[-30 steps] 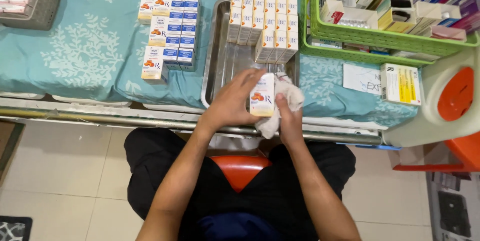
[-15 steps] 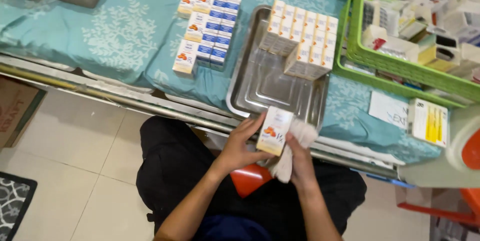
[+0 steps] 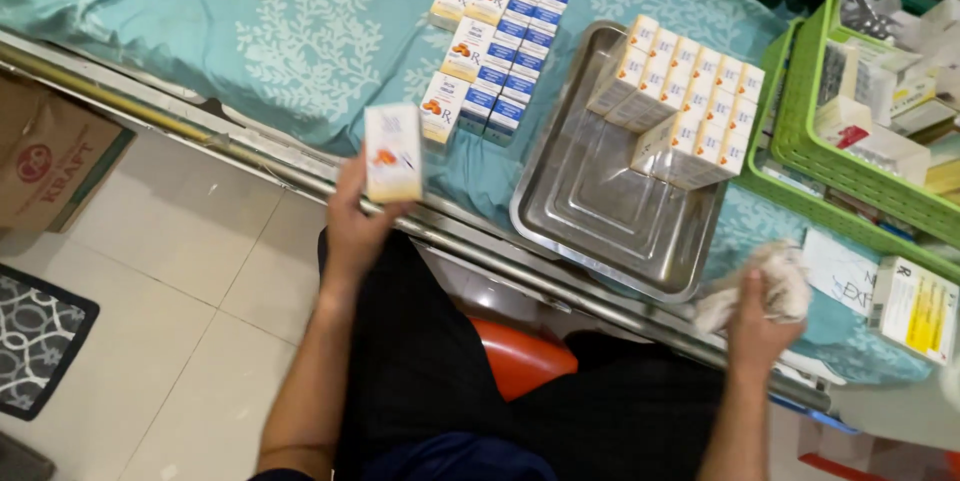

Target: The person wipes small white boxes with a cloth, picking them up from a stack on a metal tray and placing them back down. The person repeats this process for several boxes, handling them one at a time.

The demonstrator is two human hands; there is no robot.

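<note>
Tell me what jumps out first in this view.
The left hand holds up a small white carton with an orange mark at the table's near edge, before the rows of matching cartons on the teal patterned cloth. The right hand grips a crumpled white rag beside the shiny steel tray holding stacked cartons.

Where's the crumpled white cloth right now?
In the head view, the crumpled white cloth is in the right hand, by the steel tray's near-right corner.

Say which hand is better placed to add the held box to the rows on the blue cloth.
Left. The left hand already grips the box, just beside the rows on the cloth. The right hand clutches a rag beyond the tray, farther from them.
</note>
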